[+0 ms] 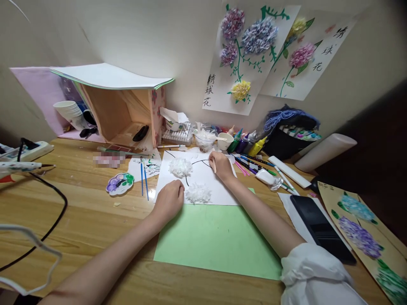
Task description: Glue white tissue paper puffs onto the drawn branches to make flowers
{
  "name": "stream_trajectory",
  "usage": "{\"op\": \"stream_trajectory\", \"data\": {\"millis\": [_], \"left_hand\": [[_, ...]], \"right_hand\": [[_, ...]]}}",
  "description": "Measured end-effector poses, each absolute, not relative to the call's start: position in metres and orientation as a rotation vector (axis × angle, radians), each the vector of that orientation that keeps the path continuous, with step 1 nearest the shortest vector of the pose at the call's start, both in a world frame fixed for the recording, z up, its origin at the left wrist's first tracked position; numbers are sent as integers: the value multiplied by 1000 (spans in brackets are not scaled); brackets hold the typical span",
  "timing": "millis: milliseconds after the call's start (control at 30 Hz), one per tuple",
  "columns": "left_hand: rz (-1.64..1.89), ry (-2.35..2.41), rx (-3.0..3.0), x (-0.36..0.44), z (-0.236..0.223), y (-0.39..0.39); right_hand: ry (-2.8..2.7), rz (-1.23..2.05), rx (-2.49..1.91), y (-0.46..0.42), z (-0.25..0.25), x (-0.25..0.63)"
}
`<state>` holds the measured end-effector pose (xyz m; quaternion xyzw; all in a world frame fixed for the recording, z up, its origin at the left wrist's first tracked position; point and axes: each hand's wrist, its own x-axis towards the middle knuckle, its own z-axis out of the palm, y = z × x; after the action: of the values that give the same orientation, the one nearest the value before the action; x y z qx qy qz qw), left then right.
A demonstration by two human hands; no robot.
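Right hand (222, 165): grip closed, fingers pinched on a short pale stick (214, 165); lower end showing, upper part covered by the fingers, material hard to make out. Held over the upper right part of the white sheet (222, 192), beside drawn black lines.

Left hand (168, 198): grip drawn together, fingers curled under, thumb alongside; whether anything is inside cannot be told. Placed at the sheet's left edge, near the lower white flower (199, 193).

White flowers, two, ruffled: the lower by the sheet's near edge, the upper white flower (180, 167) to its upper left. Black lines partly covered by the flowers and right hand.

Green sheet (216, 241): under the near edge of the white sheet, on the worktop (104, 212); right side partly covered by the right forearm.

Pixelated patch (109, 159): left of the white sheet, contents unreadable.

White sleeve (314, 275): cut off by the bottom edge.
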<state>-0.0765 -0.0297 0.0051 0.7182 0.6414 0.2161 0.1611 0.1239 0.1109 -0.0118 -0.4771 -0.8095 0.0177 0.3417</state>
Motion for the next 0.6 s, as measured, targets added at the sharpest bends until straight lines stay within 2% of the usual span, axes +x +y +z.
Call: {"op": "stream_trajectory", "data": {"millis": [367,600], "left_hand": [[610,1838,2062,-76,5,-30],[608,1829,2078,-76,6,-31]], "right_hand": [[-2020,99,-1186,94,-8,134],[-1641,439,-1134,89,8,135]]}}
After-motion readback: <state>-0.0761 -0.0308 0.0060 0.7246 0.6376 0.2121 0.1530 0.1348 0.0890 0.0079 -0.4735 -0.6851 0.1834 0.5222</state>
